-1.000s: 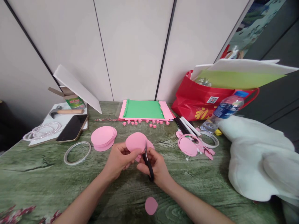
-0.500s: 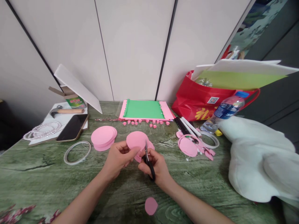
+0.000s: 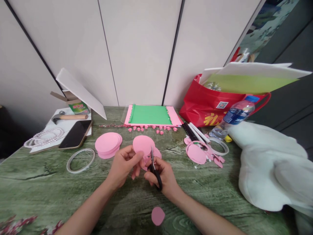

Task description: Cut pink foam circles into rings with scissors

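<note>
Between thumb and fingers, my left hand (image 3: pixel 124 163) pinches a pink paper circle (image 3: pixel 143 145). My right hand (image 3: pixel 162 174) is closed around the black handles of a pair of scissors (image 3: pixel 155 173), whose blades point up and touch the circle's right edge. More pink paper (image 3: pixel 157 153) shows behind the blades, partly hidden by my hands. A stack of pink paper circles (image 3: pixel 107 143) lies left of my left hand. One smaller pink paper piece (image 3: pixel 157 215) rests on the table nearer to me.
On the left are a tape roll (image 3: pixel 81 160), a phone (image 3: pixel 75 133), a hammer (image 3: pixel 70 117) and a bead string (image 3: pixel 45 137). Several tiny pink rolls (image 3: pixel 157 131) lie before green paper (image 3: pixel 150 114). Rightward are paper scraps (image 3: pixel 197 153), markers (image 3: pixel 195 133), a bottle (image 3: pixel 237 114) and a red bag (image 3: pixel 195 104).
The pink circle has turned and shifted slightly in my left hand, and its fingers have moved a little. The scissors have stayed almost in place at its right edge.
</note>
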### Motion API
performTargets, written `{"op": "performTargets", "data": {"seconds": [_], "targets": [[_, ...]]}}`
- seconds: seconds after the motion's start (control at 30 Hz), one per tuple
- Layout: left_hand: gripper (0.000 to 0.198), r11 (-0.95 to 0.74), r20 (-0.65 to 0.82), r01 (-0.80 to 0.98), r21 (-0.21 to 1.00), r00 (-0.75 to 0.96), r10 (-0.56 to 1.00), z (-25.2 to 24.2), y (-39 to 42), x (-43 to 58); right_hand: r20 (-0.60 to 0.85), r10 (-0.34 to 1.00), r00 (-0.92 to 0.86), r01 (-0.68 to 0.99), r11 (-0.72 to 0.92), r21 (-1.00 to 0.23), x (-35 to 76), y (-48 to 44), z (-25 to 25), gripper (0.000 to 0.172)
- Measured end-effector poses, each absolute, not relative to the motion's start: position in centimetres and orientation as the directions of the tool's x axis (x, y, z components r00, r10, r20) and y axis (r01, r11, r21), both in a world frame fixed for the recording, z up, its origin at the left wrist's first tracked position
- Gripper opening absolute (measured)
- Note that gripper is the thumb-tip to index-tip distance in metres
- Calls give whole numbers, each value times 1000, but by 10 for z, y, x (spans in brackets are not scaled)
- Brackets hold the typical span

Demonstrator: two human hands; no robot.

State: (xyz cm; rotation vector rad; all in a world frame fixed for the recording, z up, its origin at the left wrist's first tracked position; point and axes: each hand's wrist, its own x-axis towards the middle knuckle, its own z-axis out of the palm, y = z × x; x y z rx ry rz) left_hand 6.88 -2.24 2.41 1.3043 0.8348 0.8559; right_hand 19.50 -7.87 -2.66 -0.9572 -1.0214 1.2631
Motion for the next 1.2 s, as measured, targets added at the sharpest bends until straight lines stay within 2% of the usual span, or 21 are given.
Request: {"op": "performTargets", "data": {"seconds": [0.2,0.43,1.2], "targets": [[28,57,-49,-6,998,435,899,21,-22,70,59,998,10,-254,59,-966,193,-79,-29,38],[22,32,-67,85,996,453,889,20,-22,69,149,988,42,-303,155,-940,196,-75,-30,35],[22,15,-27,31,999,426,904,21,-21,67,114,993,43,-273,121,-954,197,-76,-28,36]]}}
